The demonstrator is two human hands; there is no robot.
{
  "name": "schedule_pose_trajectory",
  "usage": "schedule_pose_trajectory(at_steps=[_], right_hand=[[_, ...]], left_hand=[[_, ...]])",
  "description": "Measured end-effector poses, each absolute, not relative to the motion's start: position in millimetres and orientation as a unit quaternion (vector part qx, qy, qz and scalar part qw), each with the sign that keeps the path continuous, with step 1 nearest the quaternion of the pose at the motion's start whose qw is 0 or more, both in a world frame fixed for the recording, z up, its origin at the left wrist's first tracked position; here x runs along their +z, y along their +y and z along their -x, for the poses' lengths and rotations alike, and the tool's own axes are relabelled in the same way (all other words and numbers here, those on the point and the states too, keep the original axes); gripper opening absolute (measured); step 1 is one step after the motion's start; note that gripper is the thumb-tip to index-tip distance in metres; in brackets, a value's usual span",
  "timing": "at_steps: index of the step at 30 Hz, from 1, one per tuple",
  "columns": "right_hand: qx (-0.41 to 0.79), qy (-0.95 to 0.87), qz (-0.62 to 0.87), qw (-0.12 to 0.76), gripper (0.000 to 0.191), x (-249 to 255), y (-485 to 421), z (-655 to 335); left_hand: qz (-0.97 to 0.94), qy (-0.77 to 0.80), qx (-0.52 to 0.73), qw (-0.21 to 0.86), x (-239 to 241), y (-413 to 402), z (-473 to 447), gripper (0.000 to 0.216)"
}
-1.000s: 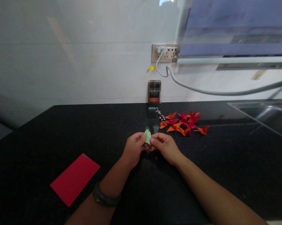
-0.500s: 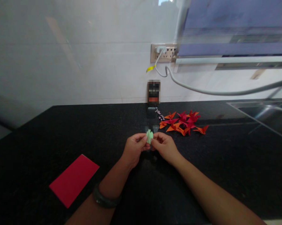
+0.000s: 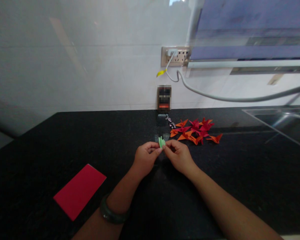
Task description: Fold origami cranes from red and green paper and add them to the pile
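A small folded piece of light green paper (image 3: 161, 142) stands pinched between my two hands, just above the black countertop. My left hand (image 3: 147, 156) is closed, its thumb and fingers gripping the paper's left and lower side. From the right, my right hand (image 3: 179, 154) pinches the other side with thumb and forefinger. Narrow pleats or points show at the top of the paper; its lower part is hidden by fingertips. Beyond my right hand lie several folded paper cranes (image 3: 187, 135) in orange and red, grouped close together.
A red stack of paper (image 3: 80, 191) lies at the left front of the black countertop (image 3: 110, 133). A phone-like device (image 3: 164, 98) leans on the wall, with a beaded strap (image 3: 170, 123) before it. A grey cable (image 3: 214, 97) hangs at right, near a sink (image 3: 284, 120).
My left hand has shifted slightly right and its thumb has slid along the green paper. The paper is turned a little, showing its pleated edge more. Cranes and red paper stay put.
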State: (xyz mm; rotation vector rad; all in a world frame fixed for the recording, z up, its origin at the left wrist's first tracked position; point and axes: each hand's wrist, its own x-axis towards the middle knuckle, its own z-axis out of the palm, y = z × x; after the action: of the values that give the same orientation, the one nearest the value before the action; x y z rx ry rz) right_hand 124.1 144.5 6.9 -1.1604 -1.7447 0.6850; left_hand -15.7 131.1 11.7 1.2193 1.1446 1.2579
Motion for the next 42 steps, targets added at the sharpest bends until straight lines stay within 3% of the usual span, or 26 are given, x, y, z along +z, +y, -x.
schedule_pose_trajectory(at_steps=[13,17,22,29,33,35,40,42], right_hand=[[0.294,-0.725,0.435,0.445,0.008,8.3,145.6,-126.0],[0.329,-0.733,0.399,0.441,0.028,9.5,145.3,-125.9],[0.328,-0.751,0.375,0.434,0.015,9.1,148.1,-127.8],[0.401,-0.690,0.401,0.451,0.021,2.6,150.9,-126.9],[0.496,-0.590,0.398,0.497,0.036,4.3,148.5,-121.3],[0.513,-0.559,0.402,0.513,0.033,6.1,147.0,-119.4],[0.358,-0.668,0.398,0.517,0.003,13.3,142.5,-119.4],[0.284,-0.708,0.385,0.520,0.007,16.8,140.4,-119.9]], left_hand=[[-0.549,0.467,0.507,0.473,6.9,134.0,20.0,0.009],[-0.553,0.454,0.504,0.483,8.9,136.0,22.4,0.010],[-0.557,0.461,0.499,0.479,8.5,135.4,21.2,0.010],[-0.528,0.459,0.505,0.506,12.1,134.3,18.9,0.006],[-0.494,0.450,0.518,0.533,14.3,134.1,18.0,0.007],[-0.482,0.450,0.523,0.540,14.9,133.8,17.9,0.008],[-0.477,0.444,0.528,0.544,14.9,133.5,18.4,0.008],[-0.483,0.440,0.528,0.543,14.9,133.5,18.6,0.010]])
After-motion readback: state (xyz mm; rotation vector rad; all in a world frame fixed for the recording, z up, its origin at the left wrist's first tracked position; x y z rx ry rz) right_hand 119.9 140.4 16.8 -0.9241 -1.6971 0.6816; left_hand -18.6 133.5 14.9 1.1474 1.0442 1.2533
